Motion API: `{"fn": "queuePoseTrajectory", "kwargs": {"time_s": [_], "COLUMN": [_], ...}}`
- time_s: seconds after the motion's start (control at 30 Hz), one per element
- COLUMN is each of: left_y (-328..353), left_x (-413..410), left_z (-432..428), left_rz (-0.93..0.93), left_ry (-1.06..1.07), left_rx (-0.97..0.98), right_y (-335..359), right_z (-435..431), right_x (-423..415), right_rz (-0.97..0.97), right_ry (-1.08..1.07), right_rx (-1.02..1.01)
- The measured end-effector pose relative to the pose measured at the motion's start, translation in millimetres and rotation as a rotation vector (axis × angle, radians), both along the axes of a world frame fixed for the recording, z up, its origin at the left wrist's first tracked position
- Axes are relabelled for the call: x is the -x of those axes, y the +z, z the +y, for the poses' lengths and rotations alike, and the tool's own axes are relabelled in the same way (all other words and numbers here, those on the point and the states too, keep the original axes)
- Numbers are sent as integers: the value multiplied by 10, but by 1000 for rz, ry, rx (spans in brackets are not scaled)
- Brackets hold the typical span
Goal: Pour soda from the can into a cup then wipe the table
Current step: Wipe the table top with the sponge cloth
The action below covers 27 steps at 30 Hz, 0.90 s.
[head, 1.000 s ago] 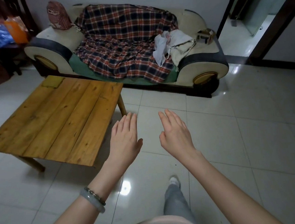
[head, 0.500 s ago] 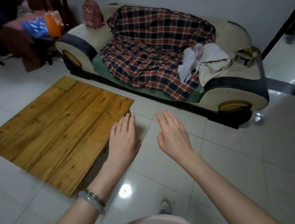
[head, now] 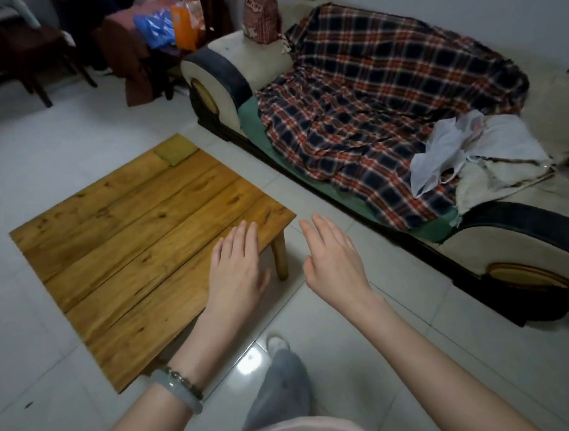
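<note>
A low wooden plank table (head: 133,235) stands on the white tiled floor to the left. A flat yellowish-green cloth (head: 176,151) lies on its far corner. My left hand (head: 238,271) hovers palm down over the table's near right corner, fingers stretched out, holding nothing. My right hand (head: 334,255) is held out beside it over the floor, right of the table leg, also flat and holding nothing. No can and no cup shows anywhere in this view.
A cream and dark sofa (head: 505,240) with a plaid blanket (head: 380,104) and white bags (head: 443,156) runs along the right. A backpack (head: 260,13) sits on its armrest. Dark chairs (head: 31,48) and a side table with blue and orange bags (head: 170,22) stand at the back left.
The view has swung left and moved closer: the table and sofa have shifted right in the picture. My left hand is now over the table's corner. Both hands stay flat and hold nothing.
</note>
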<state>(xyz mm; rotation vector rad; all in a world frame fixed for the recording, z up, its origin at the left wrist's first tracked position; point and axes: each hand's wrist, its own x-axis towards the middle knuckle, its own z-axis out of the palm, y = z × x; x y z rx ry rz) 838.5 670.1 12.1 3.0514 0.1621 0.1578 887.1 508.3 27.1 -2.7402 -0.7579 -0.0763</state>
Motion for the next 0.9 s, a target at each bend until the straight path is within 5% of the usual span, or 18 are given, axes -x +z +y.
{"fn": "queuePoseTrajectory", "kwargs": {"time_s": [0.43,0.9], "left_y": [0,-254], "left_x": [-1477,-1981], "left_z": [798,1629], "left_rz": [-26,81], "left_ry": [205,529], "left_rx": [25,75], "right_y": [11,-228], "right_z": [976,1951], "right_x": [-1839,-2920], "right_rz": [-21,81], "right_ry": [176,437], "right_rx": [-29,7]}}
